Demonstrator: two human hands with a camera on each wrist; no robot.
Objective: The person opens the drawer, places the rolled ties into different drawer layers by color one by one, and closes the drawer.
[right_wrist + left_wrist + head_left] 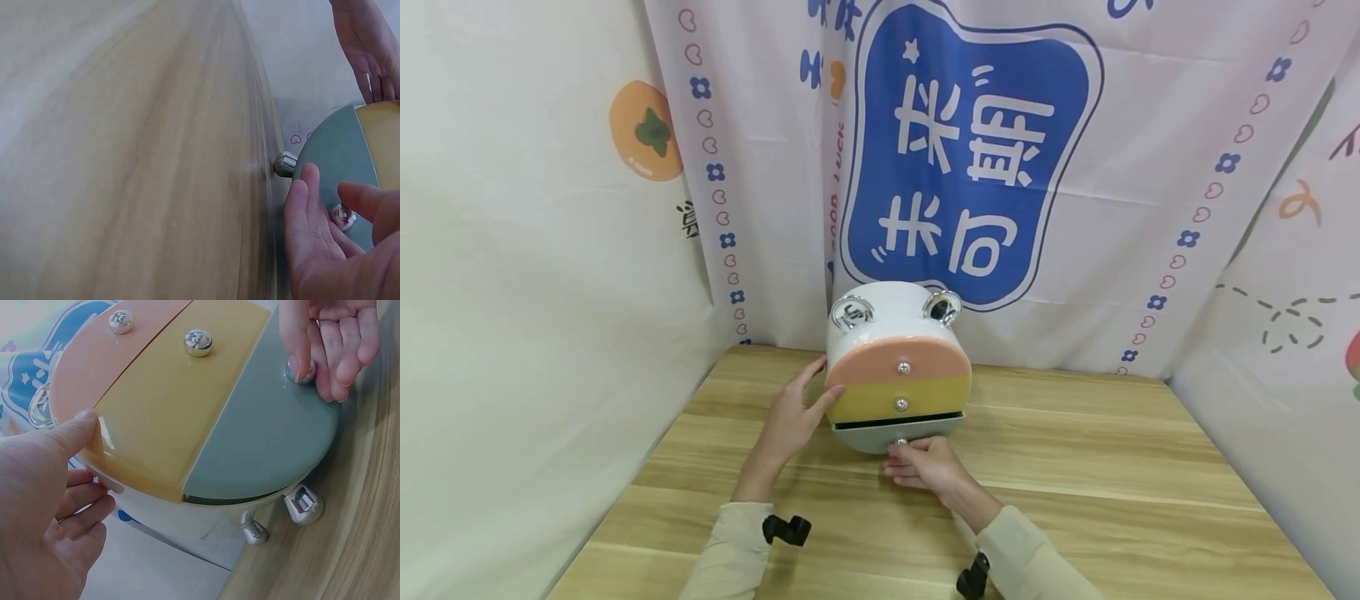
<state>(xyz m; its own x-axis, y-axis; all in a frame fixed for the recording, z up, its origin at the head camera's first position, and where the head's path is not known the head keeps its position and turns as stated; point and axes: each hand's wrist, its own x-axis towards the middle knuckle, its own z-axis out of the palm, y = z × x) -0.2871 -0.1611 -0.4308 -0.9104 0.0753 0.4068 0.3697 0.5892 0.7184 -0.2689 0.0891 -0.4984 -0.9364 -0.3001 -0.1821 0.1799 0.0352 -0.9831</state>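
Observation:
A rounded white drawer box stands on the table, with a pink drawer, a yellow drawer and a green drawer stacked downward. The green bottom drawer sticks out a little, leaving a dark slit above it. My left hand holds the box's left side, thumb on the front by the yellow drawer and fingers along the white side. At the green drawer my right hand pinches its round silver knob between thumb and index finger. The drawer's inside is hidden.
Two silver rings rise from the box top, and short silver feet support it. The wood-grain table extends to both sides. Behind hangs a printed curtain close to the box; pale cloth covers the left side.

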